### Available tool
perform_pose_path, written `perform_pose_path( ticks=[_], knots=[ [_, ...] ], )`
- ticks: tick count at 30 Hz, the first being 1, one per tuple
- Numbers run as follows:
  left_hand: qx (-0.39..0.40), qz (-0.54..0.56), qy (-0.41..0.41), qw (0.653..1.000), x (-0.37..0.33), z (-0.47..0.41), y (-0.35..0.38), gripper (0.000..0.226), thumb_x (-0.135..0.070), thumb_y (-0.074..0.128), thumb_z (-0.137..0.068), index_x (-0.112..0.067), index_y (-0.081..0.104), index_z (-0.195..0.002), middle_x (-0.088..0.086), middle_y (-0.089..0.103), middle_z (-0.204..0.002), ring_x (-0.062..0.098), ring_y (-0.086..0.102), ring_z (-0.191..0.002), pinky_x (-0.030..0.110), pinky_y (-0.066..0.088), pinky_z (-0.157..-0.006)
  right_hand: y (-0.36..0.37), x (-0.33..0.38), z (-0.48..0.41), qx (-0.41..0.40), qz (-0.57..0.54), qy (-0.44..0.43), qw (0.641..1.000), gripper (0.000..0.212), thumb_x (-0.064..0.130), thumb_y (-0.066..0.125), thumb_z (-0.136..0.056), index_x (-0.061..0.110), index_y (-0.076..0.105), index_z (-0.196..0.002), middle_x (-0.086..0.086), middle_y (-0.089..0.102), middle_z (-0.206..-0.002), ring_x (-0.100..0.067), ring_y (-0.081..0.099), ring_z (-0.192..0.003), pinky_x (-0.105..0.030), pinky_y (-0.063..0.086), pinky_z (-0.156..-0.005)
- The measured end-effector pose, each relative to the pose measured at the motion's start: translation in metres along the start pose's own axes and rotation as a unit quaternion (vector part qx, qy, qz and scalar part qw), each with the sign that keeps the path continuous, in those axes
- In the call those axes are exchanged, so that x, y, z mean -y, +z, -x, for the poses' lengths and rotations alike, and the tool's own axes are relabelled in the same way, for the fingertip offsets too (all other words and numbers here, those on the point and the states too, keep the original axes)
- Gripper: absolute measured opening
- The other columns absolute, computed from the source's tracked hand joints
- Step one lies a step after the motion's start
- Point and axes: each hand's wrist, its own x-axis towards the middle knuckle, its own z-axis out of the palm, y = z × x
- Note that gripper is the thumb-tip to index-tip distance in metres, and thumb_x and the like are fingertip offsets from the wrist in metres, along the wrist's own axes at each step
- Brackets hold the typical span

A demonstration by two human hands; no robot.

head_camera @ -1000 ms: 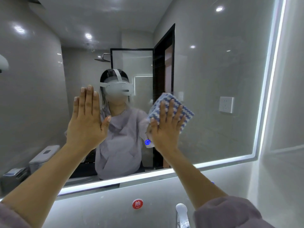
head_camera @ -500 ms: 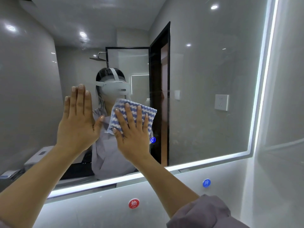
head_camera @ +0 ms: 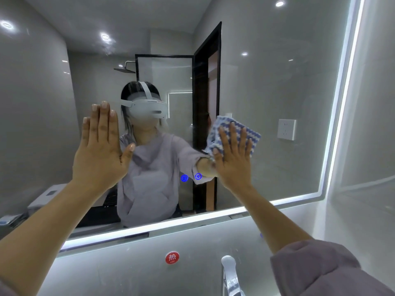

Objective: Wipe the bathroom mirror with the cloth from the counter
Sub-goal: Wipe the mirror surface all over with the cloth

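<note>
A large mirror (head_camera: 267, 67) with a lit white border fills the wall ahead. My right hand (head_camera: 233, 159) presses a blue-and-white wavy-striped cloth (head_camera: 253, 134) flat against the glass, right of centre, fingers straight and spread. Most of the cloth lies under the palm; its upper and right edges show. My left hand (head_camera: 100, 146) lies flat on the glass at the left, fingers straight and together, holding nothing.
A chrome faucet (head_camera: 229, 274) stands below the mirror at the bottom centre. A red round hot-water sticker (head_camera: 172, 257) is on the wall under the mirror's lit lower edge. Two small blue touch icons (head_camera: 191, 177) glow on the glass. A tiled side wall stands at the right.
My right hand has slid the cloth to the right across the glass, back from the mirror's middle. My left hand has stayed flat on the glass.
</note>
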Motion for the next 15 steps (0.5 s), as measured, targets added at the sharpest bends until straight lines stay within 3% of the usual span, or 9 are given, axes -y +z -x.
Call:
perform_pose_path(
  ticks=[4,7,10,15],
  knots=[
    [-0.003,-0.001,-0.001,1.0,-0.001,-0.001,0.001,0.078,-0.048,0.019,-0.096,0.005,0.0,-0.15,0.024,-0.004,-0.16,0.034,-0.007,-0.149,0.044,-0.005,-0.122,-0.005,-0.024,-0.009,0.011,0.008,0.067,0.998,0.061,0.051,0.004,-0.101,0.019,0.016,-0.152,-0.009,0.011,-0.16,-0.032,0.01,-0.147,-0.052,0.011,-0.118],
    [-0.006,0.002,-0.003,1.0,-0.002,-0.001,0.001,0.077,-0.049,0.015,-0.097,0.005,-0.001,-0.15,0.024,-0.004,-0.16,0.035,-0.007,-0.149,0.045,-0.005,-0.122,-0.012,-0.016,-0.013,-0.009,0.005,0.1,0.995,0.064,0.05,0.009,-0.101,0.013,0.031,-0.148,-0.017,0.021,-0.157,-0.039,0.017,-0.144,-0.043,0.001,-0.118],
    [-0.002,0.001,-0.004,1.0,-0.002,-0.001,0.001,0.078,-0.052,0.006,-0.097,0.005,-0.002,-0.15,0.025,-0.005,-0.159,0.034,-0.008,-0.149,0.047,-0.004,-0.122,-0.016,-0.018,-0.006,0.054,0.009,0.074,0.996,0.061,0.047,0.02,-0.099,0.023,0.008,-0.153,-0.01,0.0,-0.161,-0.031,-0.005,-0.148,-0.047,-0.009,-0.115],
    [0.0,0.009,-0.007,1.0,-0.002,-0.001,0.003,0.079,-0.053,0.005,-0.097,0.005,-0.002,-0.15,0.024,-0.007,-0.159,0.035,-0.009,-0.149,0.046,-0.005,-0.121,-0.007,-0.012,0.021,0.074,0.005,0.053,0.996,0.06,0.05,0.022,-0.1,0.028,0.001,-0.152,-0.001,-0.011,-0.159,-0.025,-0.012,-0.147,-0.047,-0.009,-0.117]
  ],
)
